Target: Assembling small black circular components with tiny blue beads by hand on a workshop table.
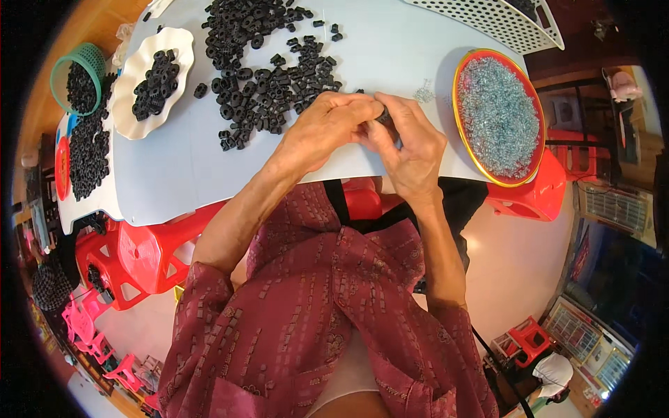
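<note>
My two hands meet over the table's near edge, fingers bent inward. Between them is a small black plastic piece (385, 117), looking like a cord lock; the fingers cover much of it. My left hand (327, 129) pinches it from the left with thumb and fingertips. The right hand (412, 143) is closed around its other side, thumb pointing up at it. Just beyond the left hand spreads a heap of similar black plastic pieces (261, 94). Right of my hands, a red plate with a gold rim (460, 104) is full of tiny silvery springs (498, 115).
A few loose springs (424, 93) lie beside the plate. At left are a white scalloped dish (129, 87) and a tipped green basket (87, 52), both holding black pieces. A white perforated basket (488, 21) stands at far right. Red stools (143, 254) sit below the table (167, 174).
</note>
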Tool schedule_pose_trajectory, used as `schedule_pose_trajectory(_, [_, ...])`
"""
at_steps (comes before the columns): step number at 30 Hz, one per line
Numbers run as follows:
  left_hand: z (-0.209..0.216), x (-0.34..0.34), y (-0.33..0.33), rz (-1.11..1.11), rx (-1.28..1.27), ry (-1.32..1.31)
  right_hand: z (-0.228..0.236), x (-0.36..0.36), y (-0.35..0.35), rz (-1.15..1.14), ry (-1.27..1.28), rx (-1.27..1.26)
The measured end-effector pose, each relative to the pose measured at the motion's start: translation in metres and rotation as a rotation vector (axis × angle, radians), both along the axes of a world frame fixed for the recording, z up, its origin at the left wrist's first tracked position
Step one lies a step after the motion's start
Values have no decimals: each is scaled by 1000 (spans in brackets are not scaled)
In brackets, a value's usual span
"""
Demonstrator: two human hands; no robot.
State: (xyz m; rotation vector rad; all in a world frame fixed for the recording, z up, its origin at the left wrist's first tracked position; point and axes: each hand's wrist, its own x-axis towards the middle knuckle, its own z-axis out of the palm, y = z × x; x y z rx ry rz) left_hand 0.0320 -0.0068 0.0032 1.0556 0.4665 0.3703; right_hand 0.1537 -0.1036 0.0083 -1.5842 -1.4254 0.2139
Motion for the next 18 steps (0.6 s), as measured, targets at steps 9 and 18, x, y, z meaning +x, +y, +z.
schedule_pose_trajectory(9, [-3, -6, 1, -5, -62, -64, 2, -1, 0, 52, 170, -64])
schedule_pose_trajectory(18, [2, -3, -2, 57, -10, 2, 2, 0, -1, 52, 135, -103])
